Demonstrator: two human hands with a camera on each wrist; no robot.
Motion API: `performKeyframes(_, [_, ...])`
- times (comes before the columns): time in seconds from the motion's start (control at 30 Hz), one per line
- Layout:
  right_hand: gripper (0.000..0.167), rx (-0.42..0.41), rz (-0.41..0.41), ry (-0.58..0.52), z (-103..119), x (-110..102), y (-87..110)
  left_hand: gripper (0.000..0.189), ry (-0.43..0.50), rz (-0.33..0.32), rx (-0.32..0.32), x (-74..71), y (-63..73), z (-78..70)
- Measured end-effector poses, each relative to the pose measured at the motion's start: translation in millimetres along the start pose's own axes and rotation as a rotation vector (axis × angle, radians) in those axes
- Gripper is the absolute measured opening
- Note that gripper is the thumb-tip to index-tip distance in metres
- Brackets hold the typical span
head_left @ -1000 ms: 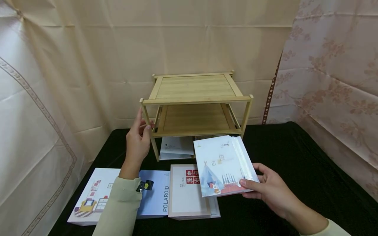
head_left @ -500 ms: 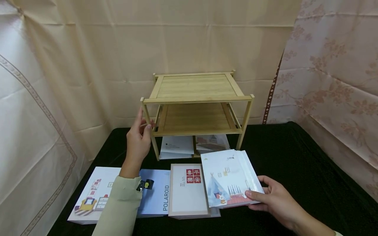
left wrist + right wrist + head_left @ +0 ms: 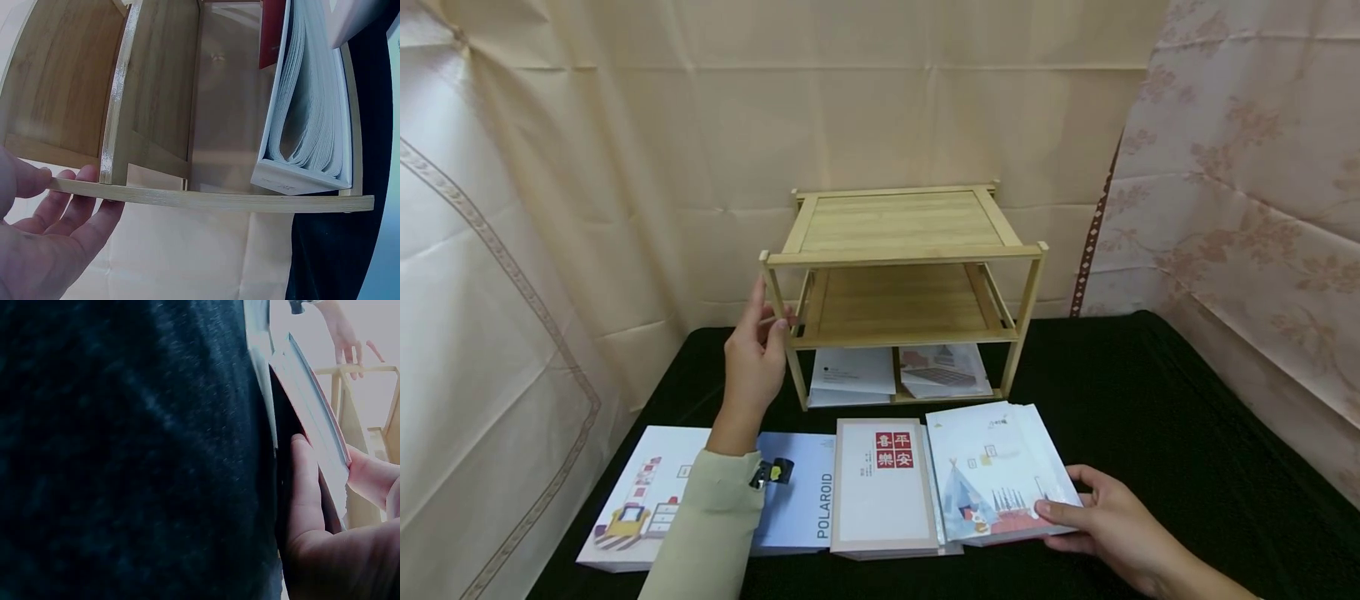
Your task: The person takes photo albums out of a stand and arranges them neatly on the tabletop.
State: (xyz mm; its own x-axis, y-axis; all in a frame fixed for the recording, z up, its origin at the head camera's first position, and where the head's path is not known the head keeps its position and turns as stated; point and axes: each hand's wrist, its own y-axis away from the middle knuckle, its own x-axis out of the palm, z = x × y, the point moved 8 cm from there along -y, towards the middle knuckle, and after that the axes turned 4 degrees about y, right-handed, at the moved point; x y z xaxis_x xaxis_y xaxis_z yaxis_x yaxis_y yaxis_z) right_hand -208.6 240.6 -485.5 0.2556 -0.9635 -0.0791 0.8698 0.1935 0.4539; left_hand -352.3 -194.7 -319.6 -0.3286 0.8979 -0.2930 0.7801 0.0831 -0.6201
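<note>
My right hand (image 3: 1112, 521) pinches the right edge of a white photo album (image 3: 992, 475) with a blue tent drawing, thumb on the cover and fingers beneath. In the right wrist view the album (image 3: 312, 403) is tilted just over the dark cloth. Its left side overlaps the right edge of the pile under a cream album (image 3: 883, 508) with red characters. My left hand (image 3: 752, 367) holds the left front post of a wooden shelf (image 3: 895, 223); in the left wrist view, thumb and fingers lie on either side of the post (image 3: 187, 199).
Left of the cream album lie a blue POLAROID album (image 3: 793, 508) and a white album (image 3: 625, 508) with an armchair drawing, partly behind my left sleeve. Two albums, one white (image 3: 853, 371) and one with a pinkish picture (image 3: 947, 371), lie on the shelf's bottom level. Black cloth (image 3: 1150, 400) covers the table.
My right hand has lowered the tent album toward the table and slightly right, uncovering the cream album and the shelf's lower right album. My left hand has stayed on the post.
</note>
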Motion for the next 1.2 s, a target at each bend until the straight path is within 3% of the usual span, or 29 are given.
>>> performKeyframes(0.37, [0.088, 0.037, -0.016, 0.039, -8, -4, -5.3, 0.075, 0.000, 0.001, -0.006, 2.1, -2.4, -1.2])
performKeyframes(0.47, [0.086, 0.065, -0.099, 0.176, -4, -8, -6.8, 0.075, 0.004, 0.003, -0.013, 2.5, -2.8, -0.6])
performKeyframes(0.6, [0.087, 0.092, -0.228, 0.496, 4, -17, -6.2, 0.074, 0.007, 0.013, -0.022, 3.1, -2.3, 1.2])
performKeyframes(0.73, [0.082, 0.065, -0.272, 0.731, 11, -21, -5.1, 0.073, -0.001, 0.009, -0.022, 2.6, -1.7, 1.5])
performKeyframes(1.2, [0.074, -0.003, -0.286, 0.927, 18, -14, -9.9, 0.074, -0.011, 0.005, -0.010, 1.1, 1.2, 2.4])
